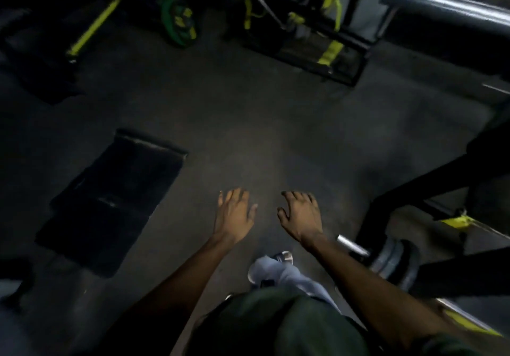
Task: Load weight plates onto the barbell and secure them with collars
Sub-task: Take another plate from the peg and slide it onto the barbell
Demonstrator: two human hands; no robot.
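Both hands, left hand (234, 214) and right hand (300, 217), hang empty with fingers spread above the dim gym floor (248, 134), the bare barbell sleeve (447, 10) up at right, green weight plates (178, 22) far across it, risking a stumble over the dark mat (116, 198) in the blur.

No readable text, label, brand, number or sign anywhere. Frame is dim and motion-blurred. The green weight plate (178, 21) at top carries yellow markings, likely lettering, but too smeared to read. Right of that plate, the black rack (325, 51) shows yellow patches only, no legible characters. The steel barbell sleeve (447, 10), further right of the plate, is bare metal with nothing legible. The dark mat (116, 198) below the plate is plain.
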